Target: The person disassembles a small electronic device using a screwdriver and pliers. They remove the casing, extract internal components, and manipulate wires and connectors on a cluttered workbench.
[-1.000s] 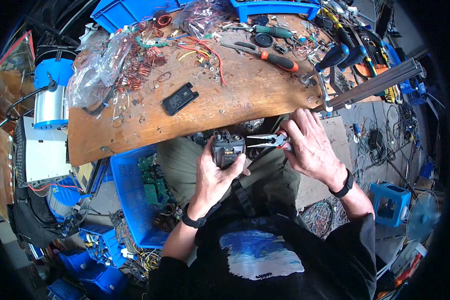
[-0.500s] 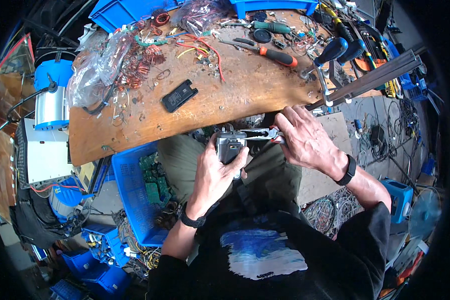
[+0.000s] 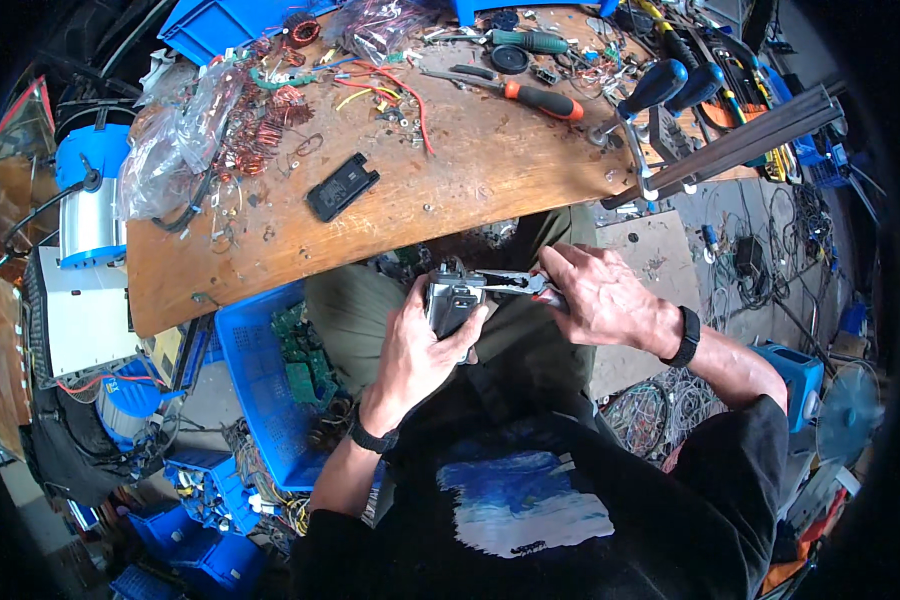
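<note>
Fingers wrapped around a grey and black handheld device [image 3: 454, 303], a worker's left hand [image 3: 410, 352] holds it just off the near edge of a wooden table [image 3: 450, 185], while the right hand [image 3: 607, 302], its fingers closed on the handles, brings pliers [image 3: 512, 283] to the device's upper right side, beyond the same table edge; whether the tips touch cannot be told. On the table lie a black plastic block [image 3: 343, 187] and, farther back, an orange-and-black screwdriver [image 3: 544, 100].

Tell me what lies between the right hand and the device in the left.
In the head view, pliers held by the right hand span it, tips near the top of the device.
</note>
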### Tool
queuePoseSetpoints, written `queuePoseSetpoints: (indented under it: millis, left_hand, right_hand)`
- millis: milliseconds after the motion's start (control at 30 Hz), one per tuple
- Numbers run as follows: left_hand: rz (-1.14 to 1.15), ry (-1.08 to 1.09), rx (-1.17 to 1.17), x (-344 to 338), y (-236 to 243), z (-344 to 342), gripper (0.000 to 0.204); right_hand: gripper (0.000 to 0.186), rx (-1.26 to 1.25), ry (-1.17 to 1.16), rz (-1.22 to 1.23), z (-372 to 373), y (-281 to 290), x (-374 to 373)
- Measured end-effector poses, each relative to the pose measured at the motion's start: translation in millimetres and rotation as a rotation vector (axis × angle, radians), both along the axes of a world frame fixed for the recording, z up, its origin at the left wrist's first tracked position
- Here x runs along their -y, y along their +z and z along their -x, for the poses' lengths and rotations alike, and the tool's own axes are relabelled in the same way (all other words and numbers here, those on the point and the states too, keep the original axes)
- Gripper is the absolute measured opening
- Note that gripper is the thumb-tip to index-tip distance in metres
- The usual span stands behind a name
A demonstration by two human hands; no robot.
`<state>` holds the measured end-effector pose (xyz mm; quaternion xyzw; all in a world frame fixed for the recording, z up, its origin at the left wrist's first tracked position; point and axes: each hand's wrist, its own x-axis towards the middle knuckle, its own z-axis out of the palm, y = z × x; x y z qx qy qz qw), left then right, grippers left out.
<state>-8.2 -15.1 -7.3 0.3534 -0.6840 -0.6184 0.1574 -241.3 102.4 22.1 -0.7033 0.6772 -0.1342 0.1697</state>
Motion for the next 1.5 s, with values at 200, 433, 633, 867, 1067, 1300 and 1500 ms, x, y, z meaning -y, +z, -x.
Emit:
queuePoseSetpoints:
  millis: [200,433,633,867,1067,1300,1500]
  left_hand:
    - [0.196,-0.097,0.082,6.7,5.0,-6.3,0.042]
    - [0.470,-0.374,-0.006,27.3,-7.7,-29.2,0.048]
    - [-0.308,-0.138,-0.194,13.5,4.6,-32.3,0.048]
    - [-1.055,-0.057,-0.726,17.9,-18.4,-12.9,0.060]
    - [-1.142,0.106,-0.898,26.5,-19.0,-4.1,0.050]
    - [-0.811,0.045,-0.846,38.1,-9.2,-4.6,0.052]
    - [-0.621,0.062,-0.856,40.6,-17.8,4.2,0.044]
  right_hand:
    - [0.028,0.049,-0.006,-0.026,-5.2,-9.4,-6.1]
    - [0.030,0.254,-0.099,-0.243,-4.3,-20.9,-12.7]
    - [0.026,0.560,-0.406,-0.155,15.1,-30.0,-34.5]
    - [0.022,1.336,-0.448,-0.389,14.8,-26.6,-38.7]
    - [0.032,1.752,-0.208,-0.822,-16.4,-18.2,-43.3]
    - [0.038,2.061,0.008,-1.148,-34.4,-18.6,-37.1]
    - [0.052,1.985,0.185,-1.074,-42.7,-21.9,-25.9]
